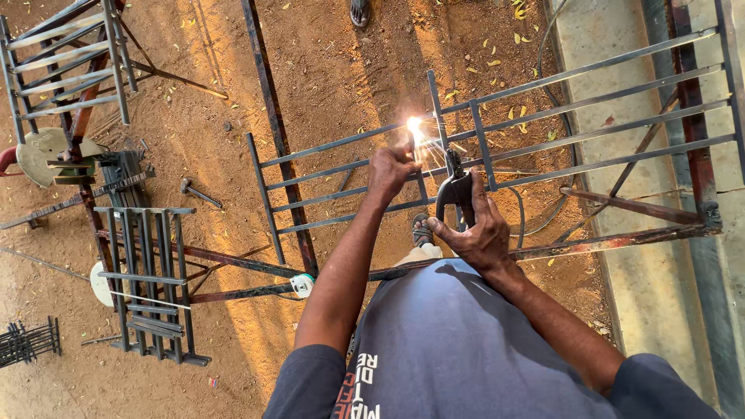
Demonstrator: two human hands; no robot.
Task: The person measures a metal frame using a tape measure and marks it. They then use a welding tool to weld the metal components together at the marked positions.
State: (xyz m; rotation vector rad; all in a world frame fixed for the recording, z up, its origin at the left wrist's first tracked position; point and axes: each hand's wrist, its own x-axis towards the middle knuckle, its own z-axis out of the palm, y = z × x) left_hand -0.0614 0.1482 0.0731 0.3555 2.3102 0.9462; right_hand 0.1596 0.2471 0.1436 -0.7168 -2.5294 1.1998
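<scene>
A long metal grille frame (543, 116) of parallel bars lies raised over the dirt in front of me. My right hand (481, 229) is shut on a black welding electrode holder (454, 190), whose rod reaches up-left to a bright spark (415, 124) on a top bar. My left hand (392, 167) grips a short upright bar (421, 182) of the frame just beside the spark. My sandalled foot (421, 230) shows below the bars.
A hammer (198, 192) lies on the dirt at left. Smaller welded grilles (147, 279) and a frame (66, 70) stand at left. A rusty beam (272, 116) runs under the grille. A concrete strip (644, 256) borders the right. Another person's foot (358, 12) is at the top.
</scene>
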